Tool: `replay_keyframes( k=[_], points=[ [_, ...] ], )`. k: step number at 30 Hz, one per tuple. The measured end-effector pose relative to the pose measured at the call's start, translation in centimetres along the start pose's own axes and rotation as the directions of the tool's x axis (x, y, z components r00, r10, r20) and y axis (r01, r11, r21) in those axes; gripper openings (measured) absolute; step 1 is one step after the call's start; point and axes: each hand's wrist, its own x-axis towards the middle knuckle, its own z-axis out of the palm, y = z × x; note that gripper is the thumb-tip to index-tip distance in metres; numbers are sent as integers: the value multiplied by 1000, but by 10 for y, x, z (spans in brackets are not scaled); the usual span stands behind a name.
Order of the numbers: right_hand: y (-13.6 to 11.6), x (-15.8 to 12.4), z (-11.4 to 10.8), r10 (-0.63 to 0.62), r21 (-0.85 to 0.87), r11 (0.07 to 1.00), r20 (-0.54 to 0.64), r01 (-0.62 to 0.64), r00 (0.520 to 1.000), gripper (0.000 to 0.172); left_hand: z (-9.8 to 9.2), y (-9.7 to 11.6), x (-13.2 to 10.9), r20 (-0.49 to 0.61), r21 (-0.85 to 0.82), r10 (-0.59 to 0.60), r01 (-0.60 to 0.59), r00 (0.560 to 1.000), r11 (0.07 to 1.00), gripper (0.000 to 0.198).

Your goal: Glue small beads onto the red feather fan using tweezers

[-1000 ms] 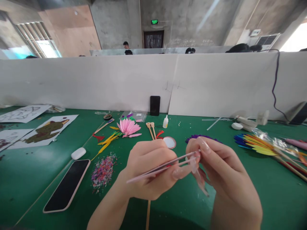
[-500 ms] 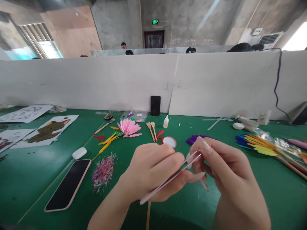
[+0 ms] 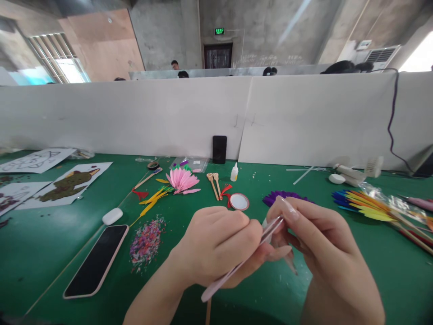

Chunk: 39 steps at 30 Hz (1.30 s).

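Note:
My left hand is closed around a pair of pale pink tweezers, whose rounded back end points toward me. Its slim tips reach up to the right, against the pinched fingertips of my right hand. Those fingers are closed, and what they pinch is too hidden to make out. Between the hands a small whitish piece shows in part. Below my left hand runs a thin wooden stick; its upper end is hidden. Purple petals lie behind my right hand.
On the green table are a phone, colourful crumbs, a pink petal flower, a glue bottle, a white round lid and a bundle of coloured feather-like pieces. A white partition stands behind.
The two arms of the tweezers were apart and are now pressed together. Both hands have sunk very slightly; the things on the table stay where they were.

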Motion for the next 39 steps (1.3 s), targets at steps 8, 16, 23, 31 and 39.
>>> replay_keyframes(
  k=[8, 16, 23, 31, 39],
  points=[
    [-1, -1, 2, 8, -13, 1000, 31, -8, 999, 30, -1, -1, 0, -47, 31, 17, -15, 999, 999, 20],
    [5, -5, -2, -90, -44, 995, 54, 93, 994, 23, -3, 6, -3, -106, -17, -59, 57, 993, 998, 22],
    [2, -3, 4, -32, 45, 999, 82, 28, 996, 31, -2, 8, 2, -88, -325, -277, 235, 957, 916, 25],
    [3, -8, 9, 70, 189, 976, 190, -107, 979, 41, 5, 7, -3, 225, -782, -546, 484, 807, 393, 38],
    [-8, -12, 21, 208, 202, 956, 43, -213, 977, 45, 17, 8, -8, 418, -839, -603, 543, 680, 31, 39]
  ],
)
